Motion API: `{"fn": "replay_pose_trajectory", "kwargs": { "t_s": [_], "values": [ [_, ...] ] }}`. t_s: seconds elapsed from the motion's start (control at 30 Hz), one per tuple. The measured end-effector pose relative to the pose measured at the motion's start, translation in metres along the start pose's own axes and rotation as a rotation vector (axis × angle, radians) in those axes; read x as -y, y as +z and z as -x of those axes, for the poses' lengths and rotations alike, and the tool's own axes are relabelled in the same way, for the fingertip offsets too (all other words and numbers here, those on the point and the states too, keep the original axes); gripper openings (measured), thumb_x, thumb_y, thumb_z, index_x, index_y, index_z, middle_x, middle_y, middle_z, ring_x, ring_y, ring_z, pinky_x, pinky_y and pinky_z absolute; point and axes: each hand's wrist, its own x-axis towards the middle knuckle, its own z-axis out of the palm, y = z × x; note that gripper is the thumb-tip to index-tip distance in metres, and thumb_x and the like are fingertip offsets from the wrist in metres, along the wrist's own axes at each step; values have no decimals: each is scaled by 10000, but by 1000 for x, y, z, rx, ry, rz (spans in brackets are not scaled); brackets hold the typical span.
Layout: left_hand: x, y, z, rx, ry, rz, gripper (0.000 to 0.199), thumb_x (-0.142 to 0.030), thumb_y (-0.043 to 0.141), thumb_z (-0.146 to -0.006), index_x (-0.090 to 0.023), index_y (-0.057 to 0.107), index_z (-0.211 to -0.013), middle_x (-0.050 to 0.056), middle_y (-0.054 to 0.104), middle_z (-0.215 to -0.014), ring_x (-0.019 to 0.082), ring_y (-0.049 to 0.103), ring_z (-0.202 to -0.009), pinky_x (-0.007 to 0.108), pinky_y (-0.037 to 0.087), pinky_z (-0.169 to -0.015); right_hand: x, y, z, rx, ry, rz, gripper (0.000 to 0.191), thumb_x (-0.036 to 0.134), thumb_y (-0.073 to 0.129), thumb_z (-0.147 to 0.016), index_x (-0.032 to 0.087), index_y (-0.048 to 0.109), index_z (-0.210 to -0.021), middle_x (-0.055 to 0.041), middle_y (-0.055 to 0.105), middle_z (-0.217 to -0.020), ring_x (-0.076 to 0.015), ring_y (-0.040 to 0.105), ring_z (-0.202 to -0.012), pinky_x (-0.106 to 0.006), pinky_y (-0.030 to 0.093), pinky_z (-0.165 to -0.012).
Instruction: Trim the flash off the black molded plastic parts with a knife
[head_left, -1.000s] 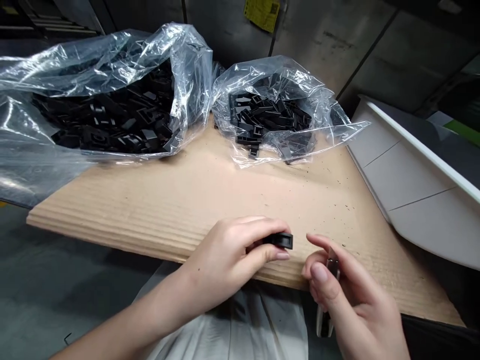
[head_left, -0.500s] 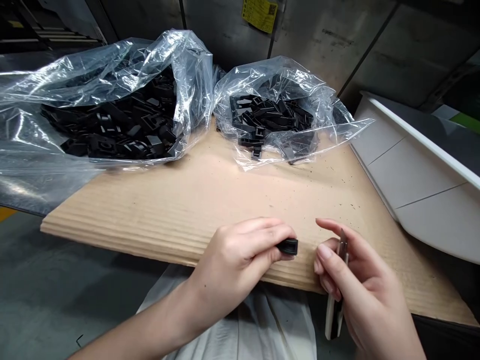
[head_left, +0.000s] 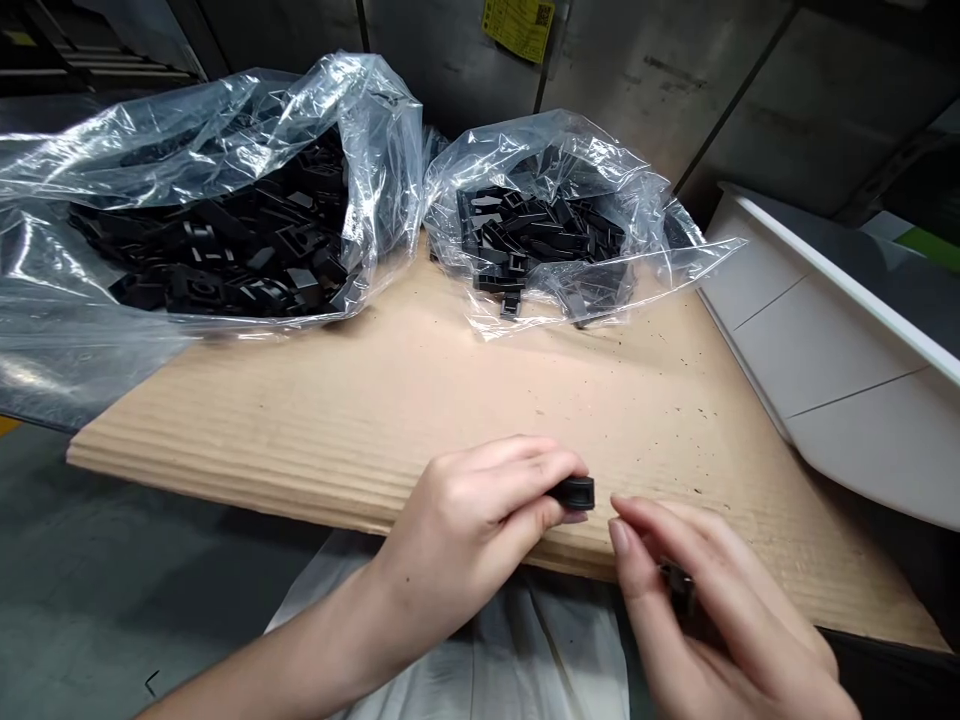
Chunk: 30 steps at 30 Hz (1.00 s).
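Observation:
My left hand [head_left: 487, 530] is closed round a small black plastic part [head_left: 576, 493], pinched between thumb and fingers above the front edge of the cardboard. The part's hollow end points right. Just to the right is my right hand [head_left: 720, 610], its thumb and forefinger tips close together and apart from the black part. A utility knife [head_left: 677, 588] lies in the curl of that hand, mostly hidden by the fingers; only a short metallic stretch shows.
A cardboard sheet [head_left: 360, 400] covers the work surface, with dark crumbs on its right side. Behind are two clear plastic bags, a larger one [head_left: 382, 170] at left and a smaller one [head_left: 480, 150], both holding black plastic parts. A white bin [head_left: 862, 370] stands at right.
My right hand has turned over and its thumb and forefinger have come towards the black part, hiding most of the utility knife. The left hand has hardly moved.

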Motion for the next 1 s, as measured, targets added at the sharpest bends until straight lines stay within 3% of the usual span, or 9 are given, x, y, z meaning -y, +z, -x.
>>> {"fn": "replay_pose_trajectory", "kwargs": {
  "t_s": [0.13, 0.53, 0.9, 1.0],
  "values": [
    [0, 1, -1, -11, 1, -11, 205, 1, 501, -777, -126, 595, -907, 1, 630, -887, 79, 591, -850, 70, 401, -798, -3, 5, 1, 54, -133, 43, 292, 28, 620, -696, 157, 612, -958, -25, 629, -800, -90, 608, -690, -180, 483, -642],
    [-2, 1, 2, -9, -3, -53, 244, 13, 490, -771, -124, 595, -943, 7, 618, -927, 79, 579, -874, 80, 389, -805, 3, 9, -2, -31, -141, 114, 171, 22, 625, -685, 152, 606, -794, 6, 632, -667, -71, 605, -609, -176, 468, -639],
    [-4, 0, -1, 21, -129, 17, 301, -4, 495, -751, -181, 570, -983, -6, 567, -875, 97, 566, -766, 153, 437, -681, 4, 6, -1, -67, 42, 52, 143, 42, 589, -709, 181, 561, -729, 44, 561, -611, -23, 518, -504, -140, 403, -482],
    [-3, 2, 2, 33, -110, 11, 251, 0, 485, -760, -177, 592, -902, 0, 546, -839, 100, 558, -742, 160, 446, -654, -7, -6, -3, 68, 56, 113, 86, 133, 549, -776, 189, 536, -713, 42, 559, -608, -25, 499, -472, -124, 391, -440]
  ]
}}
